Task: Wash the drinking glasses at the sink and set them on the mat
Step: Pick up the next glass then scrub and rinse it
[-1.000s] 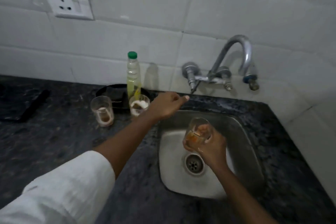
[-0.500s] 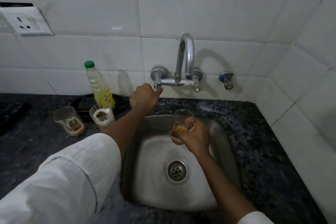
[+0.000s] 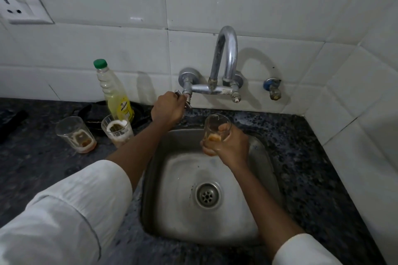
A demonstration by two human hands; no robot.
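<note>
The person's left hand [image 3: 167, 108] is curled tight around the tap handle [image 3: 183, 98] on the wall, while the right hand [image 3: 229, 143] wraps its fingers around a dirty glass [image 3: 216, 129], holding it upright over the back of the sink [image 3: 266, 153]. No water shows from the spout [image 3: 226, 56]. What matters is that the glass sits below the spout's outlet and slightly toward the person, its mouth facing up, so I judge a small lift back toward the wall would put it under the stream once the handle turns. Two more soiled glasses, one [image 3: 75, 134] and another [image 3: 117, 130], stand on the counter [image 3: 38, 163] to the left, nearer the left hand, beside a soap bottle [image 3: 115, 94]. I can't see a mat anywhere.
</note>
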